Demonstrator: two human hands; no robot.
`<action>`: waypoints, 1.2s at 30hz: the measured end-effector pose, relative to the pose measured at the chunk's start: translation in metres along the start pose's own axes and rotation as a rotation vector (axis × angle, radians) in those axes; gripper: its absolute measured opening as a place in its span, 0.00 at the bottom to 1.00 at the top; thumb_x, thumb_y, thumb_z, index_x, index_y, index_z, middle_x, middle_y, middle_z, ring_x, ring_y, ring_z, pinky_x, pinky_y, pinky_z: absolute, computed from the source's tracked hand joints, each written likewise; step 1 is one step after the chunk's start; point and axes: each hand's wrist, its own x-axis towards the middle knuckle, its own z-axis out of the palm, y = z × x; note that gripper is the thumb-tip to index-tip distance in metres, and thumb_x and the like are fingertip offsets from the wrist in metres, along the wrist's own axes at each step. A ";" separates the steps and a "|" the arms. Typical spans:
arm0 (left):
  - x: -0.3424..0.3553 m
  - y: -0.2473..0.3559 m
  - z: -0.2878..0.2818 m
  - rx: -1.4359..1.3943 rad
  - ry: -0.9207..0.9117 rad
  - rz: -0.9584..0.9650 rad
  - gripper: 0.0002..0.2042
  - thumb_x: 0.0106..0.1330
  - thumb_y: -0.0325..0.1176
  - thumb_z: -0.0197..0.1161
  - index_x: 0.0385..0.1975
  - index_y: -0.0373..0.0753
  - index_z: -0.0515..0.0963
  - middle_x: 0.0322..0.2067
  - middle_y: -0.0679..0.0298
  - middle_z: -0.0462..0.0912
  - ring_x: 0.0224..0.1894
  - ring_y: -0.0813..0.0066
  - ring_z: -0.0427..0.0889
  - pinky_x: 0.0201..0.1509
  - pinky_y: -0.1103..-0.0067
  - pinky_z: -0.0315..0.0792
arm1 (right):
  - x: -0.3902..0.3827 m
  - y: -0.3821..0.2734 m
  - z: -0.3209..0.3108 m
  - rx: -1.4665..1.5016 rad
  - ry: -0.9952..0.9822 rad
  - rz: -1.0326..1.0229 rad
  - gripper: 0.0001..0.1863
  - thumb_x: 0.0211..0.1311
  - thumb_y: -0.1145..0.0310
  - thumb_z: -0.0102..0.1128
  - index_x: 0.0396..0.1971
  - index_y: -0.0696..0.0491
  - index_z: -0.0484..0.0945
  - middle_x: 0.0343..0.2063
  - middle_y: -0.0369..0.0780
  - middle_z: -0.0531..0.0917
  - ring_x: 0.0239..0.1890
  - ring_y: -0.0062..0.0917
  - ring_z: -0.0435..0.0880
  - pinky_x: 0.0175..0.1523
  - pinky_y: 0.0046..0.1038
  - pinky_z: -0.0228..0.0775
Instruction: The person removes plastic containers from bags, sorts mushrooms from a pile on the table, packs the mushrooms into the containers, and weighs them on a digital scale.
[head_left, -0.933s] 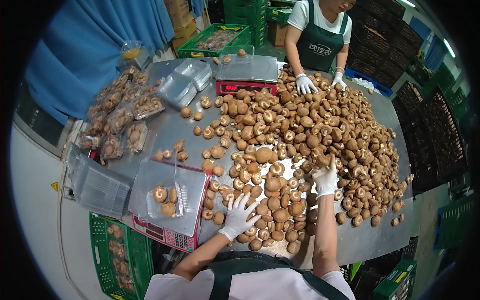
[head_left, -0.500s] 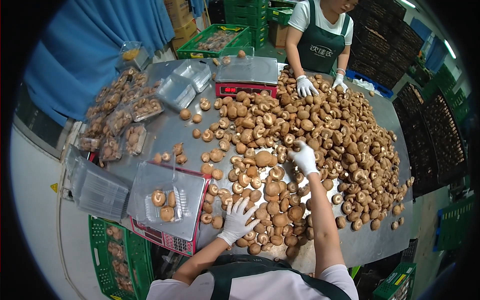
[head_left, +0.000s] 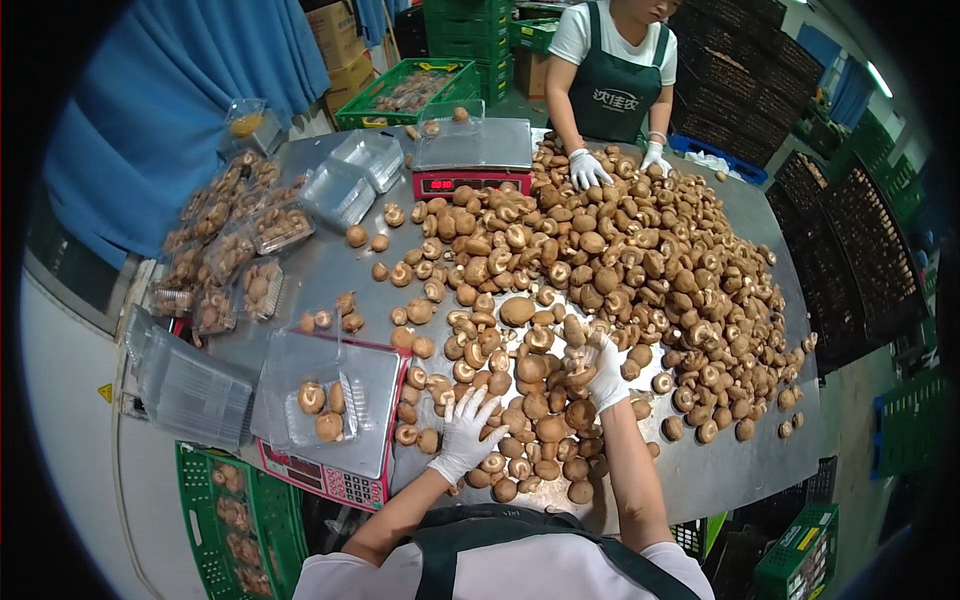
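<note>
Brown shiitake mushrooms (head_left: 700, 290) lie in a big heap across the metal table, with a looser patch of them (head_left: 540, 400) in front of me. My right hand (head_left: 606, 376), in a white glove, is closed around a mushroom (head_left: 579, 372) at the right side of that patch. My gloved left hand (head_left: 466, 432) rests with spread fingers at the patch's near left edge, touching mushrooms and gripping none that I can see. Left of it, an open clear plastic box (head_left: 345, 405) holding three mushrooms sits on a red digital scale (head_left: 375, 470).
A second scale (head_left: 475, 150) stands at the far side, near empty clear boxes (head_left: 340, 190). Filled boxes (head_left: 225, 240) pile up at the left, above stacked empty ones (head_left: 190, 395). Opposite, a co-worker's gloved hands (head_left: 588, 170) touch the heap. Green crates (head_left: 230, 520) stand below the table.
My right hand has come back toward me from the heap's edge and now holds a mushroom. My left hand stays nearly in place. The whole view has shifted slightly.
</note>
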 end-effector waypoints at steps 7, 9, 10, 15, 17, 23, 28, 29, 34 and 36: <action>0.018 0.042 -0.022 -0.627 0.136 -0.116 0.22 0.59 0.39 0.62 0.52 0.40 0.72 0.54 0.56 0.70 0.57 0.60 0.68 0.59 0.66 0.62 | -0.043 0.026 0.035 0.341 -0.090 0.123 0.21 0.65 0.56 0.34 0.47 0.54 0.71 0.30 0.43 0.78 0.21 0.25 0.74 0.19 0.18 0.66; 0.024 0.063 -0.027 -1.130 0.023 -0.342 0.23 0.64 0.46 0.55 0.54 0.39 0.69 0.54 0.57 0.70 0.58 0.61 0.68 0.61 0.62 0.61 | -0.048 0.038 0.015 0.012 -0.262 0.069 0.22 0.63 0.61 0.35 0.50 0.55 0.71 0.34 0.45 0.80 0.28 0.25 0.78 0.29 0.19 0.74; 0.027 0.068 -0.034 -1.625 -0.092 -0.607 0.25 0.65 0.51 0.51 0.55 0.40 0.68 0.53 0.58 0.71 0.57 0.60 0.69 0.60 0.58 0.61 | -0.059 0.046 0.033 -0.350 -0.294 -0.093 0.20 0.61 0.64 0.37 0.48 0.55 0.73 0.35 0.44 0.80 0.33 0.25 0.79 0.36 0.20 0.74; 0.021 0.033 -0.015 -2.145 -0.362 -0.788 0.26 0.67 0.55 0.43 0.56 0.43 0.65 0.48 0.56 0.75 0.47 0.64 0.77 0.54 0.63 0.70 | -0.077 0.049 0.060 -1.226 -0.395 -0.388 0.14 0.53 0.75 0.51 0.39 0.52 0.80 0.44 0.38 0.81 0.48 0.24 0.77 0.56 0.25 0.66; 0.022 0.017 -0.010 -2.277 -0.427 -0.861 0.27 0.67 0.55 0.43 0.55 0.40 0.67 0.45 0.56 0.76 0.41 0.66 0.79 0.47 0.71 0.75 | -0.056 0.039 0.047 -1.231 -0.226 -0.472 0.13 0.54 0.74 0.50 0.39 0.52 0.80 0.44 0.39 0.81 0.46 0.24 0.78 0.54 0.23 0.67; -0.004 0.051 -0.011 -1.750 -0.762 -0.950 0.12 0.62 0.36 0.53 0.39 0.34 0.75 0.37 0.58 0.78 0.41 0.70 0.78 0.42 0.76 0.74 | 0.036 -0.048 0.015 -1.574 0.437 -0.985 0.13 0.49 0.71 0.58 0.37 0.54 0.80 0.32 0.46 0.83 0.34 0.39 0.81 0.43 0.33 0.73; -0.012 0.057 -0.018 -1.441 -0.900 -0.636 0.12 0.52 0.23 0.50 0.35 0.30 0.77 0.33 0.61 0.79 0.39 0.76 0.76 0.46 0.83 0.68 | 0.070 -0.082 -0.004 -2.023 0.528 -0.909 0.25 0.44 0.66 0.65 0.47 0.54 0.73 0.45 0.46 0.78 0.45 0.40 0.76 0.50 0.36 0.70; -0.012 0.056 -0.016 -1.365 -0.894 -0.592 0.12 0.52 0.22 0.49 0.34 0.30 0.77 0.33 0.62 0.79 0.38 0.77 0.76 0.46 0.83 0.68 | 0.073 -0.080 -0.012 -1.988 0.526 -0.913 0.26 0.44 0.65 0.65 0.46 0.54 0.73 0.43 0.46 0.79 0.44 0.41 0.77 0.49 0.36 0.70; -0.006 0.057 -0.022 -1.139 -0.836 -0.387 0.11 0.54 0.22 0.52 0.36 0.32 0.78 0.35 0.63 0.81 0.40 0.77 0.77 0.48 0.81 0.69 | 0.045 -0.066 -0.042 -1.099 0.330 -0.657 0.26 0.52 0.66 0.64 0.51 0.57 0.72 0.38 0.39 0.80 0.39 0.23 0.79 0.45 0.23 0.71; -0.001 0.058 -0.030 -0.846 -0.714 -0.214 0.10 0.56 0.28 0.58 0.37 0.38 0.79 0.36 0.60 0.81 0.40 0.72 0.79 0.46 0.79 0.71 | 0.016 -0.063 -0.050 -0.909 0.283 -0.667 0.21 0.57 0.64 0.58 0.51 0.54 0.73 0.41 0.36 0.79 0.34 0.18 0.77 0.36 0.17 0.69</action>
